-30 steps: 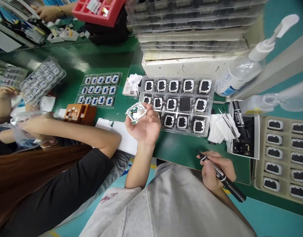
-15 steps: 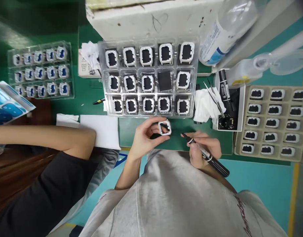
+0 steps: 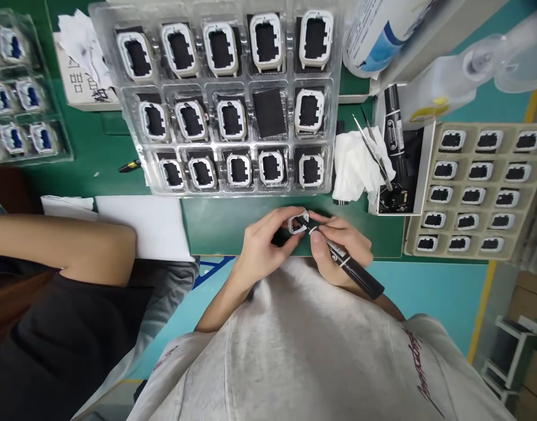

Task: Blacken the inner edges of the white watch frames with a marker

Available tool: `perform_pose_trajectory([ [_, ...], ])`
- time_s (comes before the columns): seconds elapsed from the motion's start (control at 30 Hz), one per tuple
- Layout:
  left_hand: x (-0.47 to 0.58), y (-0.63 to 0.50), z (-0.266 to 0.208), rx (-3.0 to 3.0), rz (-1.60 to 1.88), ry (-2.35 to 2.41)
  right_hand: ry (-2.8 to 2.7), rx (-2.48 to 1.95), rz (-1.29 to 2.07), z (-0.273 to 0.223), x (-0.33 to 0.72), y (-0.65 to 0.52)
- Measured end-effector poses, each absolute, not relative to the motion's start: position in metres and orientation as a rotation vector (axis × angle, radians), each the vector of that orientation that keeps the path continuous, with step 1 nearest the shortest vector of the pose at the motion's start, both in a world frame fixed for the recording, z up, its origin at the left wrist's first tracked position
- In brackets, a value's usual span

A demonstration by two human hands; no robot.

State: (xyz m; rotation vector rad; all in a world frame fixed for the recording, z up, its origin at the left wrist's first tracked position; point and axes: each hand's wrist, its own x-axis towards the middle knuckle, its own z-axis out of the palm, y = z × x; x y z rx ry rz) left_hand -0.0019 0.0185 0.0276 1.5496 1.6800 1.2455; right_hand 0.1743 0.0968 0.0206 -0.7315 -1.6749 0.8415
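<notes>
the left hand [image 3: 262, 248] pinches a small white frame [image 3: 297, 224] at its edges just above the green table [image 3: 215, 219], near the body, so its opening faces the black marker [image 3: 347, 266] gripped pen-style in the right hand [image 3: 338, 245], whose tip touches the frame. behind them a clear tray [image 3: 227, 96] holds like frames in rows, one pocket bare. a co-worker's arm [image 3: 62, 245] rests at left.

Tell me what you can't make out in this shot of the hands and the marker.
Head view only:
- Black marker: tip hidden inside the small white square frame.
- Frame's lower edge: covered by left hand fingers.
- Right hand: palm hidden by its own fingers.
- Marker label: too small.
</notes>
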Motion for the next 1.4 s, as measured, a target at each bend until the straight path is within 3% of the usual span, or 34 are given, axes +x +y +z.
perform_pose_trajectory([
  [1.4,0.0013,0.0127,0.0277,1.702,1.188,1.843,-1.744,-0.744,0.84,0.0237,0.1757,0.0958],
])
